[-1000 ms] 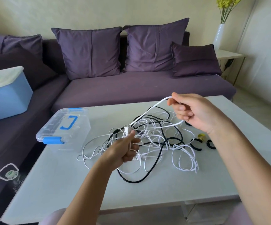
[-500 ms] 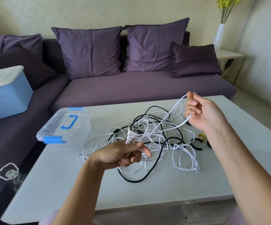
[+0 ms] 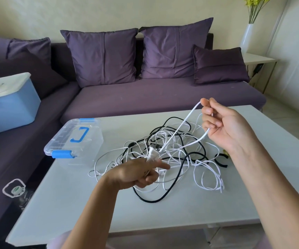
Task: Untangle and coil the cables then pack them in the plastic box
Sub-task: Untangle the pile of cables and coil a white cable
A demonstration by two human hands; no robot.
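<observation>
A tangle of thin white and black cables (image 3: 172, 155) is spread mid-way on the white rectangular table (image 3: 109, 212). Its white plug (image 3: 152, 154) is gripped by the left hand (image 3: 136, 174) at seven o'clock. A white cable loop (image 3: 181, 128) is pinched aloft by the right hand (image 3: 222, 126) at one o'clock. The clear plastic box with blue handle (image 3: 73, 142) is seen closed at nine o'clock, just beside the tangle.

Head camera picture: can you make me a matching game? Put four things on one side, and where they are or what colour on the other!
Things:
1. plastic box
2. white plug
3. white cable
4. vase

Clues:
A. held in the left hand
B. has a blue handle
C. stands on the side table
D. pinched in the right hand

Pairs: 1-B, 2-A, 3-D, 4-C
</observation>
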